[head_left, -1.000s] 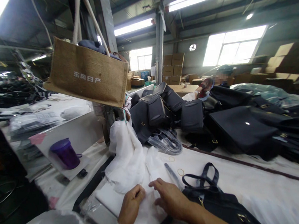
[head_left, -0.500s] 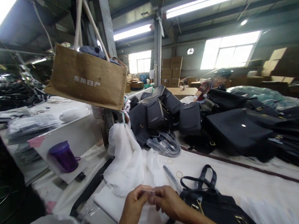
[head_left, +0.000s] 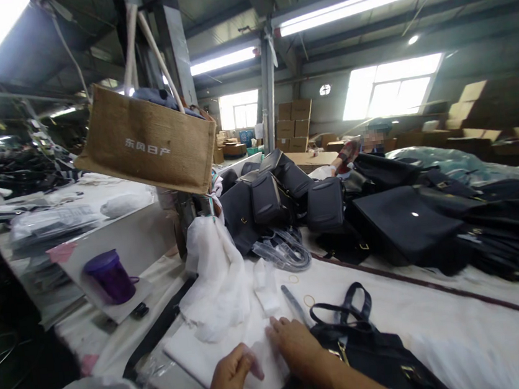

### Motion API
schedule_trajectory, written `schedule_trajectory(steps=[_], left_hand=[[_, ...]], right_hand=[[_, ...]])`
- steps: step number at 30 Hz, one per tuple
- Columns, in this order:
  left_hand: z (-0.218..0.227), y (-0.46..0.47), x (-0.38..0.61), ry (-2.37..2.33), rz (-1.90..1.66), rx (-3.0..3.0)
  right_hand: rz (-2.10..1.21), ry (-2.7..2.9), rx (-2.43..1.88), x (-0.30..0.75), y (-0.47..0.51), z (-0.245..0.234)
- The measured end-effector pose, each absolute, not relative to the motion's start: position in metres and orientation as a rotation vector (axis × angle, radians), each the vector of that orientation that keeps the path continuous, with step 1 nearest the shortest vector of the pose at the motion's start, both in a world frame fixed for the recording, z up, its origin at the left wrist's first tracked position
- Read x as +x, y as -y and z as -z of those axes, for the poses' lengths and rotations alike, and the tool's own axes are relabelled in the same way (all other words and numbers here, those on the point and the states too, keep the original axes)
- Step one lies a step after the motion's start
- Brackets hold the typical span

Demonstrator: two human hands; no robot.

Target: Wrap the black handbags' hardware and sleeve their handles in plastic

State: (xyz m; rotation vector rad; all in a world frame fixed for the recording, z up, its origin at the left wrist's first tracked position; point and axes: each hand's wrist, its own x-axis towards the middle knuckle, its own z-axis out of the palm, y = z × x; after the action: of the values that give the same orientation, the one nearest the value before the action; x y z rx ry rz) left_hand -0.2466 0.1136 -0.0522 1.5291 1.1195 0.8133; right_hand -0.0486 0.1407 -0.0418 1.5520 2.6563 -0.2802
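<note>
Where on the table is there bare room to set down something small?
One bare patch of white table lies between the near black bag and the heaped bags behind it. Crowded: the heap, and the white sheets around left hand and right hand.

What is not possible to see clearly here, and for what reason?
All in the head view:
Left hand: blur hides whether it pinches anything.
Right hand: its own back hides the palm.
Nearest black bag: cut off by the picture's bottom edge.
Purple cup: lid hides the contents.
Hanging brown bag: front panel hides most contents.
</note>
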Motion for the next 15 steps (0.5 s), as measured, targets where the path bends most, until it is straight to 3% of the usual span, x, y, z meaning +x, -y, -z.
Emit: schedule_trajectory(steps=[15], left_hand=[[0.040, -0.092, -0.272, -1.161, -0.712, 1.432]], right_hand=[[0.093, -2.623, 1.522, -0.058, -0.141, 0.041]])
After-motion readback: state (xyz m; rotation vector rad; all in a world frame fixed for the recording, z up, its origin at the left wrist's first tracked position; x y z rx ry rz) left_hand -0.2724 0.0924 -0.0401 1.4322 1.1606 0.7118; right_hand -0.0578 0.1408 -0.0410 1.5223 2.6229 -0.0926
